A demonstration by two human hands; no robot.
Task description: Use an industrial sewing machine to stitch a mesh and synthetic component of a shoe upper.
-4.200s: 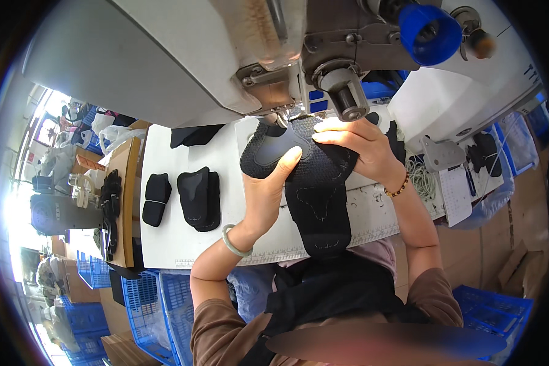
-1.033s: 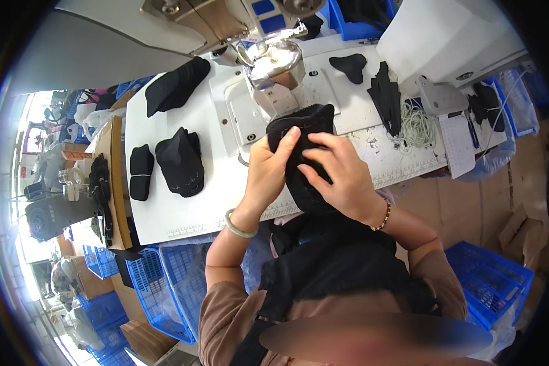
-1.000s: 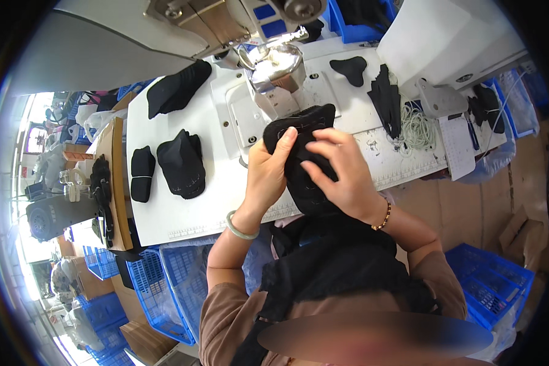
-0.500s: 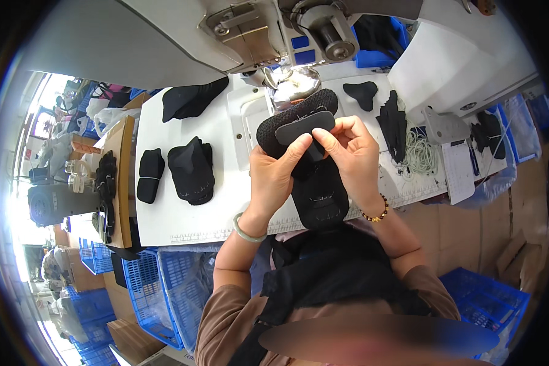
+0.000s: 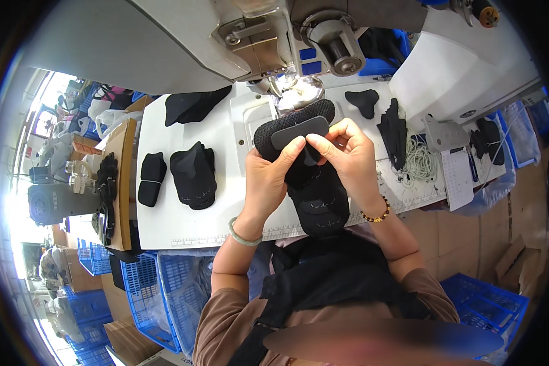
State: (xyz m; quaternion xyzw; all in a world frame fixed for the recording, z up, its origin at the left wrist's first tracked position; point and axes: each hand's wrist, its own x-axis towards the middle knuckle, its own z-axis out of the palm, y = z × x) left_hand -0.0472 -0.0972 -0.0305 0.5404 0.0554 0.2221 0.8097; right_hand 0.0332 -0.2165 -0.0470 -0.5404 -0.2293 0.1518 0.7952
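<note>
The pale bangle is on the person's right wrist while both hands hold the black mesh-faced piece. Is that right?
Not quite: the wrist is wrong. The head view shows the pale bangle on the left wrist; the right wrist bears a beaded bracelet. The left hand and right hand do both hold the black mesh-faced piece.

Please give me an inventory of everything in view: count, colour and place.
Sewing machine: 1, pale grey, top
Table: 1, white, centre
Padded piece: 1, black, held
Patch: 1, dark grey, over padded piece
Stacked pieces: several, black, table left
Tied bundle: 1, black, table left
Fabric: count unclear, black, upper left
Lobed piece: 1, black, upper right
Strips: several, black, right
String: 1 tangle, pale green, right
Paper: 1, white, right
Pen: 1, dark, by paper
Crates: several, blue, both sides
Bracelets: 2, pale green and dark, worn
Left hand: 1, bare, holding padded piece
Right hand: 1, bare, at patch
</note>
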